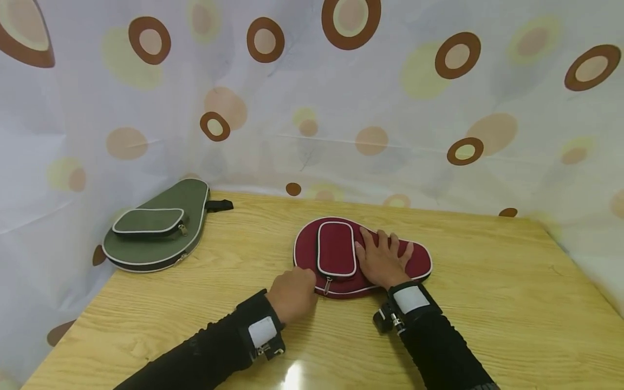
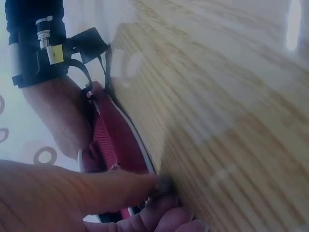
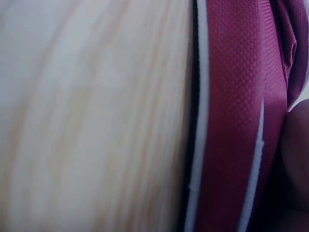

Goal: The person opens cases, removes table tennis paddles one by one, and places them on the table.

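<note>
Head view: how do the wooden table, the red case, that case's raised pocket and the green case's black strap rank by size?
As they look there, largest to smallest:
1. Wooden table
2. Red case, partly covered by the right hand
3. Raised pocket
4. Black strap

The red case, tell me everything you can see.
The red case looks like woven fabric with white piping, rounded at left, narrowing rightward. A white-edged pocket with a metal zipper pull sits on its broad part. The case lies flat on the wooden table, pocket up. The right hand rests spread on its narrower part; the left hand pinches a small blurred piece, perhaps a zip tab, at its rounded edge.
</note>
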`<state>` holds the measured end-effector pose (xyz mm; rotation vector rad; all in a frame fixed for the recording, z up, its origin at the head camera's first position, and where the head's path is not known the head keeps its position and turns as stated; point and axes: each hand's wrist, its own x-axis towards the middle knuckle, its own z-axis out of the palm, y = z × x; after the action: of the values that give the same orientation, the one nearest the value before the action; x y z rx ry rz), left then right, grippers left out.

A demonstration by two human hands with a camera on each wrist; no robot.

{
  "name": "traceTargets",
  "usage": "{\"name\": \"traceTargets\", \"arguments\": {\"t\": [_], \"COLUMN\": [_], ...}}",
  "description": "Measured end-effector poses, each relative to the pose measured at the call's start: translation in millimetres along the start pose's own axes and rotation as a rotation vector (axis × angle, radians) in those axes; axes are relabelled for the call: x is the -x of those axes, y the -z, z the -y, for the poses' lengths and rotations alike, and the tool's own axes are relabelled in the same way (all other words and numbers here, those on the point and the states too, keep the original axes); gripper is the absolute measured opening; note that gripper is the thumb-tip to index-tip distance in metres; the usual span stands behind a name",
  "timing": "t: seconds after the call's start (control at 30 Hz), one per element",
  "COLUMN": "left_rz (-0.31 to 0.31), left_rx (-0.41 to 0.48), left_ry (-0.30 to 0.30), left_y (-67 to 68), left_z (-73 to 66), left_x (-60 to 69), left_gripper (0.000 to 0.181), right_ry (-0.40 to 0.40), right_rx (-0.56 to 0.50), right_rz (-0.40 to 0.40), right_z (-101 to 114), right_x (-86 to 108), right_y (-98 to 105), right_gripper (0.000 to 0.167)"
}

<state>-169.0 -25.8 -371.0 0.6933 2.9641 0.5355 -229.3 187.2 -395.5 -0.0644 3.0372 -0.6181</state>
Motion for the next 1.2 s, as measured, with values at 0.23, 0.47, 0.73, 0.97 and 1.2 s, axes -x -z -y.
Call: {"name": "traceTargets", "arguments": {"t": [0.23,0.47,0.73,0.97,1.2], "left_rz": [0.060,0.048,-0.009,0.022,0.099], "left_rx": [-0.001,-0.020,-0.064,-0.123,-0.152], "left_ry": [0.026,0.011,-0.065,-0.123,-0.100], "left_y": [6.0,12.0,14.5,9.9,8.0], "left_z": [11.1,21.5,45.4,46.8,30.5], "left_x": [-0.2,-1.3,-10.3,-13.1,-6.9], "left_gripper": [0.023,0.013,0.008,0.007,0.009], "right_ry": [0.013,0.041,0.060,0.153,0.261], "right_rx": [0.000,-0.001,0.000,-0.027,0.002], "right_rz": [0.018,0.053,0.073,0.009,-0.054], "right_z": [2,6,6,-2,-3], "right_x": [-5.5,-4.7,-6.8,-8.9,-6.3], "right_y": [-1,4,7,5,11], "right_gripper": [0.054,0.051,0.050,0.044,0.034]}}
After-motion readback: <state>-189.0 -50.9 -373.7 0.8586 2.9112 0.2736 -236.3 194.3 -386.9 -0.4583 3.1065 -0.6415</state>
